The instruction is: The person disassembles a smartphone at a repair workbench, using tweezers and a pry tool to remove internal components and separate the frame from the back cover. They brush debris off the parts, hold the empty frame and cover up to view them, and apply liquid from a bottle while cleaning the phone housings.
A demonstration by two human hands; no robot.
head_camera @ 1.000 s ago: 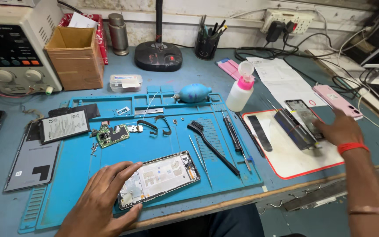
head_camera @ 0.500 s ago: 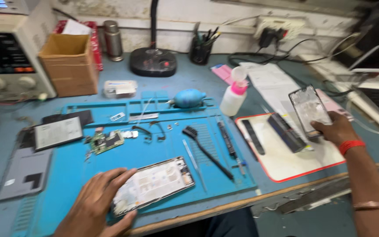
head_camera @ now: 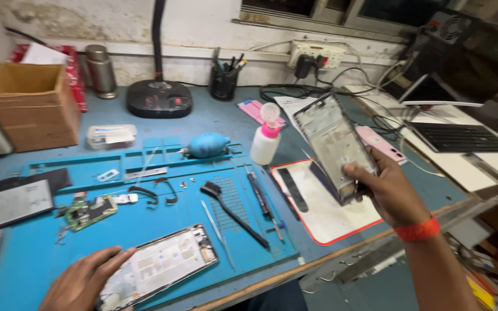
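The right hand [head_camera: 390,193] grips the lower end of a bare phone frame [head_camera: 332,144], fingers wrapped round it, holding it tilted in the air above the white mat [head_camera: 324,216] at the right. The left hand [head_camera: 85,282] lies flat with loose fingers on the near left end of an opened phone [head_camera: 159,265] on the blue work mat [head_camera: 145,230]. A black brush [head_camera: 234,213] lies just right of it.

On the bench [head_camera: 214,124], a work mat [head_camera: 41,259] carries an opened phone [head_camera: 159,266] at its near edge under the left hand [head_camera: 85,282]. Circuit board [head_camera: 89,211] lies behind it, brush [head_camera: 234,213] to its right. Right hand [head_camera: 390,193] holds a phone frame [head_camera: 332,144] raised above a pad [head_camera: 318,210], right of the mat.
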